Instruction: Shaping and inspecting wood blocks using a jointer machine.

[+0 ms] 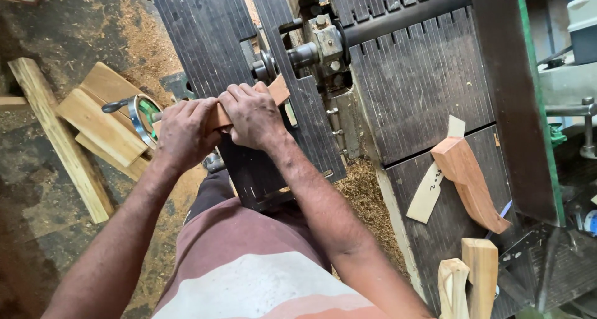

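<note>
A reddish-brown wooden piece (249, 104) is being held by both hands over the black, grooved machine table (205, 39). The piece is narrow and elongated, smooth-faced and warm orange-brown in colour, and it is lying slanted, its upper end being pointed toward the metal spindle head (320, 48) of the machine, which it is close to or touching; which of the two cannot be told. Only that upper end and a short stretch between the hands are being shown; the rest is being covered by fingers.

The left hand (183, 132) is being clamped around the lower part of the piece, fingers curled over its top. The right hand (254, 115) is being closed on the piece just above, knuckles up, pressed against the left hand.

On the floor to the left, pale wooden boards (99, 123) and a round metal-rimmed object (144, 117) are being left among sawdust (146, 42). To the right, a curved reddish wooden blank (471, 182) and a pale flat template (431, 188) are being rested on the table, with two pale shaped pieces (469, 278) nearer the bottom edge.
</note>
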